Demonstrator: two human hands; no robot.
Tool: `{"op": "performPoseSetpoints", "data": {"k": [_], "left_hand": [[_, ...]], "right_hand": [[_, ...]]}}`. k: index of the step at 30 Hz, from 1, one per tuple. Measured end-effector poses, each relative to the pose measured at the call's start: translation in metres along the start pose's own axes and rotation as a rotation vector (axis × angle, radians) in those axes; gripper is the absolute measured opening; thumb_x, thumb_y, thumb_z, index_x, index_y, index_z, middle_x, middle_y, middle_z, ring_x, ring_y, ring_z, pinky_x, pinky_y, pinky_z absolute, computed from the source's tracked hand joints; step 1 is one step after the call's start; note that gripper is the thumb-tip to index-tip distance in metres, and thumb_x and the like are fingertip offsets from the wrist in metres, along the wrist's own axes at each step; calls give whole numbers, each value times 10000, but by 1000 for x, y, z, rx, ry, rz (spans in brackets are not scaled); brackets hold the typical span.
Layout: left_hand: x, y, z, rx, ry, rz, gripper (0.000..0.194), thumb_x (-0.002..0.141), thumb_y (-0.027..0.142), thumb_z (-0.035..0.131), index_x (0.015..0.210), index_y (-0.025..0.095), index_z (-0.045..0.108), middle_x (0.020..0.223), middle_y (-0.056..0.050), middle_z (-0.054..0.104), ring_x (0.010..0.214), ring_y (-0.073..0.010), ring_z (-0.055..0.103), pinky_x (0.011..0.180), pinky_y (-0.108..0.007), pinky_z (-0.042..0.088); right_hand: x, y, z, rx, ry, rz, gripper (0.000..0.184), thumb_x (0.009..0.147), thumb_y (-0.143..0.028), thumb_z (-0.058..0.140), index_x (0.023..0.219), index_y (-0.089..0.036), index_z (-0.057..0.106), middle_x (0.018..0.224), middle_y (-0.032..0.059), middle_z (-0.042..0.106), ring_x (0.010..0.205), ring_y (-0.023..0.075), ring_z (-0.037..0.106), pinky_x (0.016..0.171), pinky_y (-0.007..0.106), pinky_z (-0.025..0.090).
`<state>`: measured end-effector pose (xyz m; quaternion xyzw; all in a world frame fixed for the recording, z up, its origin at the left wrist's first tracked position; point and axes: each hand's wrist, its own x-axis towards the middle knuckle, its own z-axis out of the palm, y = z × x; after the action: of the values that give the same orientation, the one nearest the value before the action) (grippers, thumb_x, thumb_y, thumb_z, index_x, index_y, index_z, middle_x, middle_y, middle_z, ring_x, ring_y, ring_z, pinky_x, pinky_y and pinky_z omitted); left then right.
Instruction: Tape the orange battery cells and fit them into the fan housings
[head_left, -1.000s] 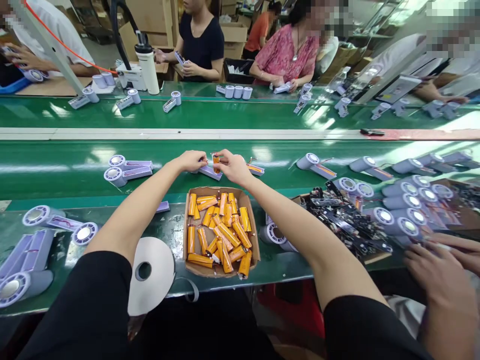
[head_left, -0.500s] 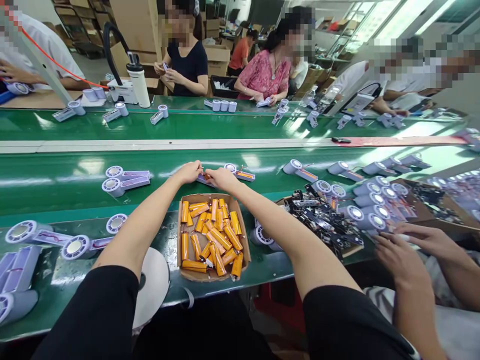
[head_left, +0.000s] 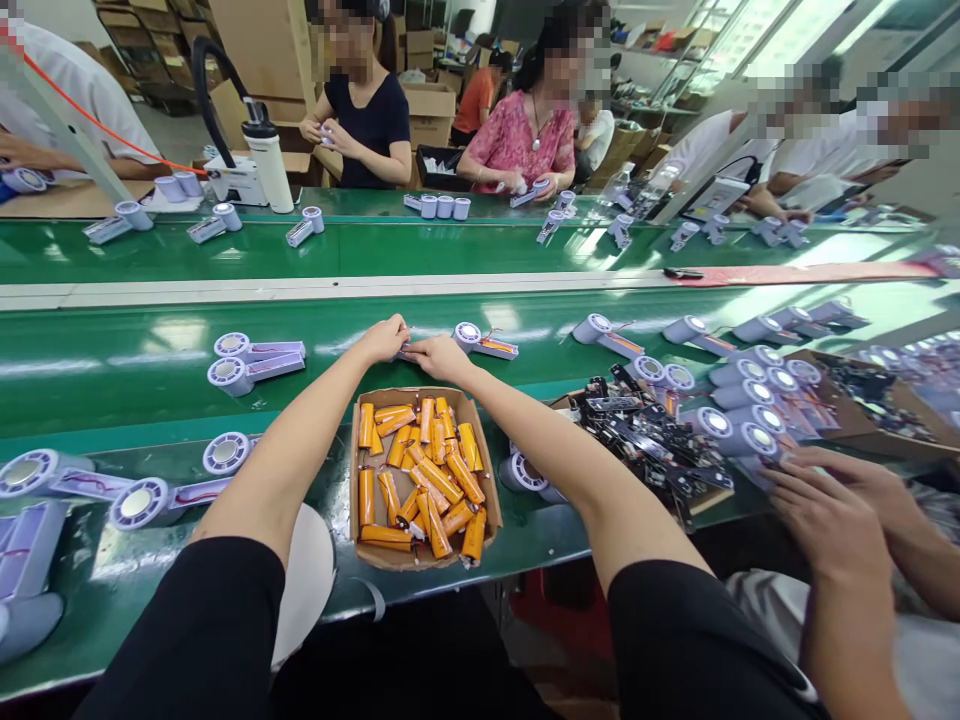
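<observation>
My left hand [head_left: 386, 338] and my right hand [head_left: 441, 358] meet over the near green belt, fingers closed. Between them shows a sliver of a lavender handheld fan housing [head_left: 409, 352]; both hands grip it, and most of it is hidden. To the right of my right hand lies another fan housing [head_left: 466, 336] with an orange battery in its handle and loose red wires. Below my wrists stands a cardboard box [head_left: 495, 510] of orange wrapped batteries [head_left: 437, 480], several with dark wire ends.
Fan housings [head_left: 229, 375] lie left on the belt, more [head_left: 139, 503] at the near-left edge. A white disc-shaped roll [head_left: 306, 580] sits beneath my left forearm. Right of my right forearm is a heap of black circuit parts [head_left: 637, 430]. A co-worker's hands [head_left: 825, 500] work at far right; others sit across the belts.
My hands stay together at nearly the same spot, and less of the housing shows between them. The view has shifted slightly. Across the belt, the pink-clad person's held piece is raised and tilted.
</observation>
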<state>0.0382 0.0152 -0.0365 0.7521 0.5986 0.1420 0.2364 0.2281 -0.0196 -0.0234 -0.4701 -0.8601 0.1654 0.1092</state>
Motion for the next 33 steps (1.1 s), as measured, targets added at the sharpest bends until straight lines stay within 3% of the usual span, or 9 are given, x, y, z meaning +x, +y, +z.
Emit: {"op": "performPoseSetpoints", "data": {"k": [5,12,15,18,21,24,26,29,33], "left_hand": [[-5,12,1,0,52,-66,224,1098,276,444,1221,245,628,1258,-128,788,1167,-267,718,1019,-384,542],[-29,55,-20,9,74,-117,377,1032,309,589,1399,231,630,1456,-175,713,1434,-356,594,1176,-505,478],[-105,35,-46,6,144,-17,590,1001,377,642,1564,231,540,1625,-144,606,1547,-346,491,1271,-529,391],[-237,0,-60,0,107,180,529,982,562,645,1433,287,688,1483,-95,712,1430,-314,613,1260,-499,424],[-379,-24,-50,89,-161,160,514,827,654,797,1286,422,799,1391,-64,782,1395,-360,658,1236,-531,473],[-472,-38,-22,278,-122,-12,613,806,527,855,1404,437,758,1616,-57,657,1560,-463,497,1305,-678,390],[-498,-45,-7,352,-20,-23,597,843,481,838,1423,369,748,1673,-82,601,1578,-499,445,1301,-702,400],[-502,-51,2,408,88,123,560,910,517,810,1397,251,743,1617,-143,636,1546,-490,455,1287,-661,438],[-498,-51,0,456,143,218,586,994,547,743,1435,164,697,1486,-161,720,1450,-443,537,1232,-598,489]], "right_hand": [[-8,11,-10,159,174,106,491,1136,-279,393,1285,-120,832,1265,149,861,1158,258,798,1024,360,588],[-41,-1,-53,310,274,125,307,1023,-172,599,1253,-120,795,1261,156,856,1150,244,800,1083,412,586],[-111,-24,-61,544,309,14,167,957,-251,753,1079,-170,834,950,53,875,862,202,804,889,348,629],[-205,-48,-57,631,225,-54,237,984,-403,788,817,-240,833,719,-6,808,671,160,739,718,275,597],[-282,-77,-35,651,41,-119,255,1022,-409,749,828,-274,846,698,-7,818,615,160,753,632,255,584],[-312,-121,10,599,16,-154,188,1038,-424,736,1084,-292,862,806,0,861,641,171,785,620,259,590],[-308,-158,42,488,3,-157,326,1024,-517,744,1233,-283,831,834,24,863,650,188,782,617,271,586],[-285,-209,73,195,-113,-92,507,1041,-607,683,1318,-197,792,932,134,868,743,255,809,626,306,562],[-273,-243,84,-24,-340,-102,378,1146,-263,443,1129,-166,808,993,154,862,855,277,838,656,303,491]]}}
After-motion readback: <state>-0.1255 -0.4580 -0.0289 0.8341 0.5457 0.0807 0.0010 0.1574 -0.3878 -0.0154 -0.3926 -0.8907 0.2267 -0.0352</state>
